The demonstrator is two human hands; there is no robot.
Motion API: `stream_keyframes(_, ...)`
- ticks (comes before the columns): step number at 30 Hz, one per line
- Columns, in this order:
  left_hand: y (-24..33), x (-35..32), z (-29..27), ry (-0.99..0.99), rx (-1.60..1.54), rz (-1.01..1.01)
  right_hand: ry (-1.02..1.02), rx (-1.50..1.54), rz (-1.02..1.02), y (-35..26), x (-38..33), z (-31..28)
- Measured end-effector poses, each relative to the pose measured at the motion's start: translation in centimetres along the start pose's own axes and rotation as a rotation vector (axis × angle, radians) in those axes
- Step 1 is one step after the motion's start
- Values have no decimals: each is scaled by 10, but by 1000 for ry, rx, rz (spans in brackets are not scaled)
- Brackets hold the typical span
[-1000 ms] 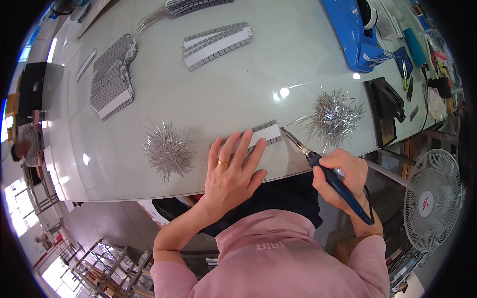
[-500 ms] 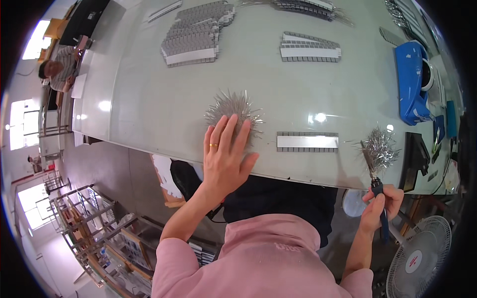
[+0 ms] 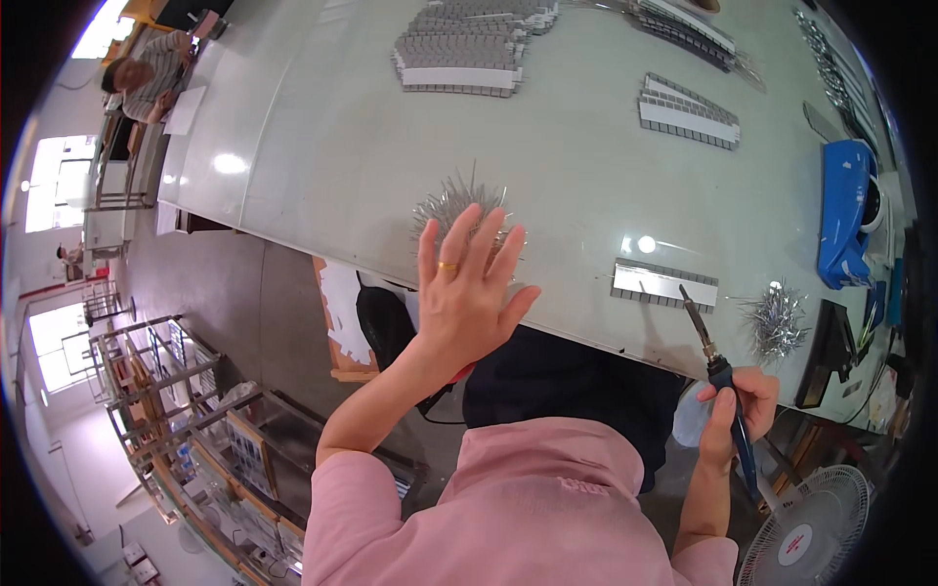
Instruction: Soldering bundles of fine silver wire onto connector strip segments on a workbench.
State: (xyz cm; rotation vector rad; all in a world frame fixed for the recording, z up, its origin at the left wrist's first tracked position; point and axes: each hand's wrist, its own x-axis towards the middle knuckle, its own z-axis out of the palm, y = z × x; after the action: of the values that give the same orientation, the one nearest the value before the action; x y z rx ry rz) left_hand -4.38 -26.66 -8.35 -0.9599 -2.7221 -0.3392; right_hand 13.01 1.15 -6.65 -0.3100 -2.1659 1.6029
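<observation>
The left hand [image 3: 467,293] is spread flat, fingers fanned, over a spiky cluster of thin metal pins [image 3: 459,207] near the counter [image 3: 322,137] front edge; the palm hides the cluster's lower half, and whether it presses down cannot be told. The right hand [image 3: 735,402] is wrapped around the dark blue handle of a soldering iron [image 3: 718,366]. The iron's long axis runs steeply, its slim metal tip pointing up and slightly left toward a grey ribbed strip [image 3: 664,284] lying flat just beyond it. A second bristly pin cluster [image 3: 774,322] sits right of the tip.
</observation>
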Motion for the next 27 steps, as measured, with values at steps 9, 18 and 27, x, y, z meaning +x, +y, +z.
stream_keyframes(9, 35, -4, 9, -62, -216, 40, -46, 46, 34, -10, 4, 22)
stream_keyframes(18, 59, -3, 21, -34, -321, 72, -63, -69, 14, -7, 15, 36)
stream_keyframes(27, 57, -2, 27, -7, -298, 136, -210, -209, -109, -19, 31, 44)
